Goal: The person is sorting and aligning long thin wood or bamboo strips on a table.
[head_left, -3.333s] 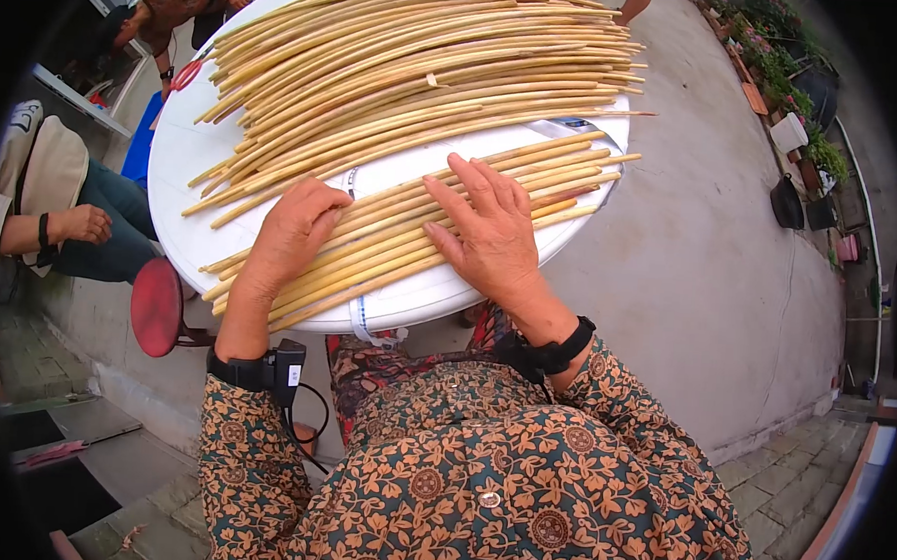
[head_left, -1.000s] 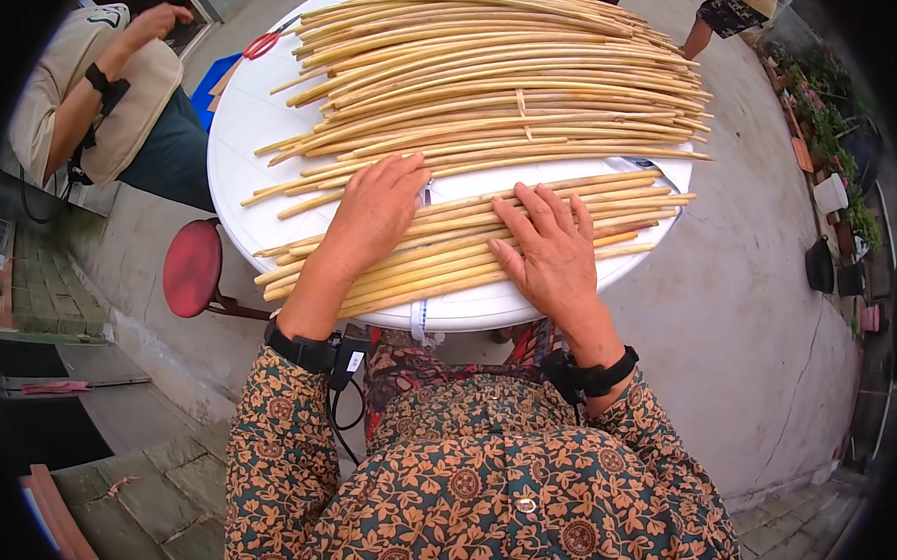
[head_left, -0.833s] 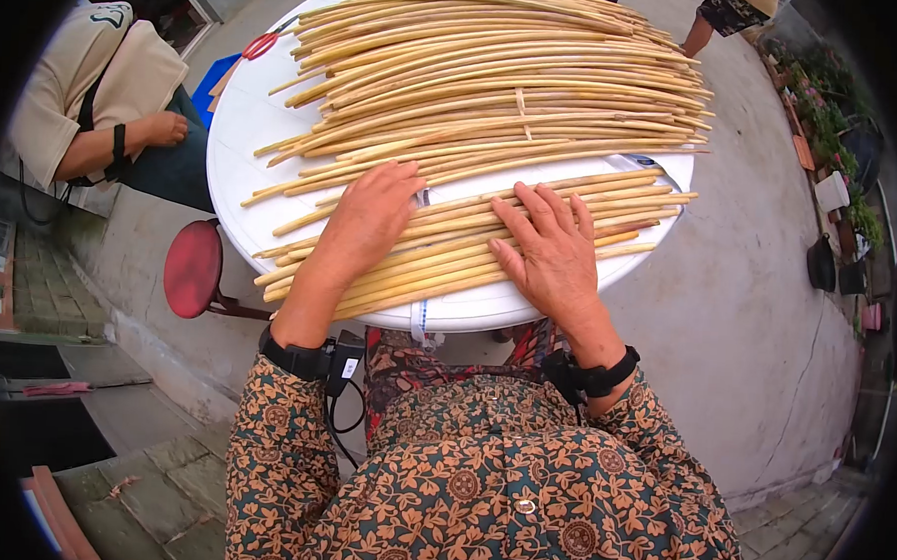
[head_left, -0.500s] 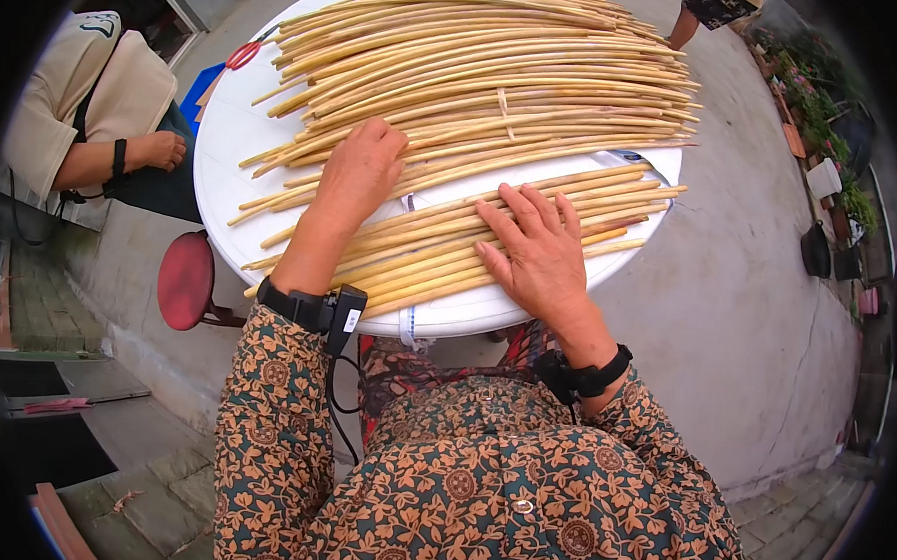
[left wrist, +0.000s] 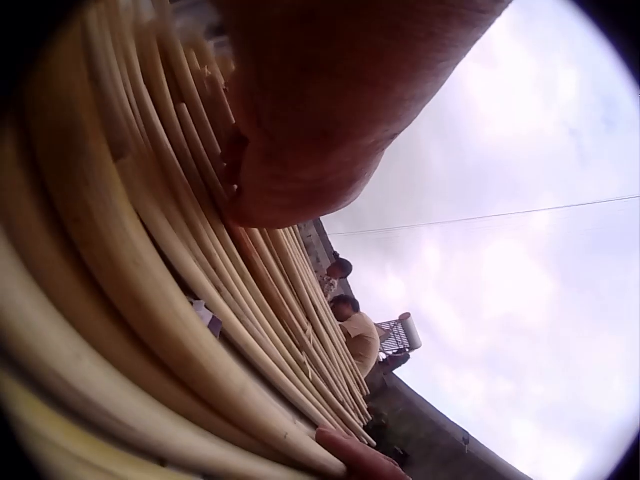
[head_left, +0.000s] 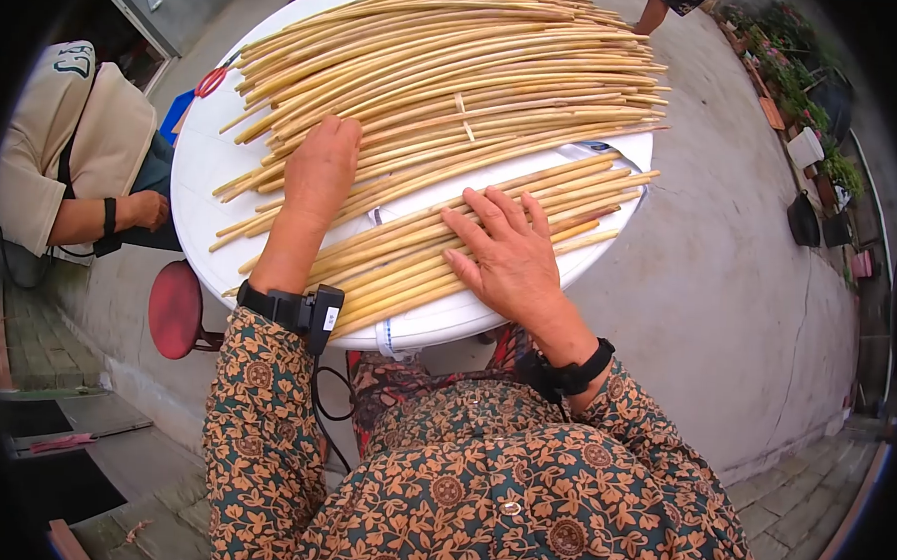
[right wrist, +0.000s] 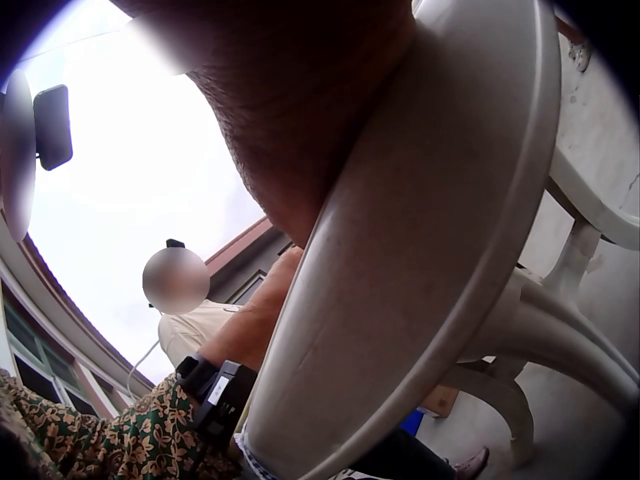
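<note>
Long, thin, pale yellow stalks lie in two groups on a round white table (head_left: 214,155). My right hand (head_left: 510,255) rests with spread fingers on the nearer, smaller group of stalks (head_left: 389,267). My left hand (head_left: 318,174) is at the near left edge of the larger pile of stalks (head_left: 458,60), fingers bent down onto it. Its fingertips are hidden in the head view, so I cannot tell whether they pinch a stalk. In the left wrist view, the left hand (left wrist: 310,170) sits low over the stalks. A white strap (head_left: 384,335) hangs at the table's near edge, below the smaller group.
Red-handled scissors (head_left: 210,81) lie at the table's far left edge. A red stool (head_left: 176,310) stands below that side. A person in a beige top (head_left: 114,135) is at the left. Flower pots (head_left: 807,148) line the right side of the yard.
My left hand has moved from the smaller group up and left to the larger pile. My right hand stays on the smaller group. The seated person's arm has lowered.
</note>
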The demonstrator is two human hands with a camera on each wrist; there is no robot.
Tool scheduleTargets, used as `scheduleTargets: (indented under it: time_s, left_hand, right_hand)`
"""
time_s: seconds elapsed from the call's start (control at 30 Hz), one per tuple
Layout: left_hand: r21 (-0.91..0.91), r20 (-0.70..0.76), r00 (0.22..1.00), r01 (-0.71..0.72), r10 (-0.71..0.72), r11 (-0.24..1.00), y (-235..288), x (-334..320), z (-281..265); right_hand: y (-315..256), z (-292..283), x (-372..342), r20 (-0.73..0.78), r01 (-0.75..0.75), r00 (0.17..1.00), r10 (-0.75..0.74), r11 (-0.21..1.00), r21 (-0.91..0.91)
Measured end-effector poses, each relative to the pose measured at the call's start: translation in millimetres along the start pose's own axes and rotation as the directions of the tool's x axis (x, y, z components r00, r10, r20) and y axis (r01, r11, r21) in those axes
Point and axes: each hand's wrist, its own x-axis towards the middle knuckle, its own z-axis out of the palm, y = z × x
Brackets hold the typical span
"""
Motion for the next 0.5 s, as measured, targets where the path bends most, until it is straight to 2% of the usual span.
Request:
scheduleTargets:
  time_s: [0.1, 0.3, 0.4, 0.43, 0.5]
  left_hand:
    - [0.035, -0.025, 0.998, -0.063, 0.064, 0.997, 6.5, 0.4, 4.1]
    - [-0.023, -0.02, 0.983, -0.182, 0.181, 0.983, 14.2, -3.5, 8.8]
    - [-0.025, 0.006, 0.978, -0.208, 0.208, 0.978, 17.6, -5.2, 4.6]
    - [-0.04, 0.056, 0.98, -0.19, 0.193, 0.981, 17.4, -5.2, 4.2]
    - [-0.071, 0.042, 0.984, -0.172, 0.176, 0.982, 25.4, -5.5, 0.8]
  right_hand:
    - [-1.2, 0.7, -0.9, -0.009, 0.0, 1.0, 0.0, 1.0, 0.012]
    - [-0.9, 1.5, -0.5, -0.024, 0.008, 1.0, -0.008, 1.0, 0.022]
    - [-1.1, 0.4, -0.6, -0.033, 0.016, 0.999, -0.015, 0.999, 0.037]
    - [-0.9, 0.2, -0.8, -0.038, 0.017, 0.999, -0.015, 0.999, 0.038]
    - [-0.1, -0.8, 0.3, -0.035, 0.013, 0.999, -0.012, 0.999, 0.048]
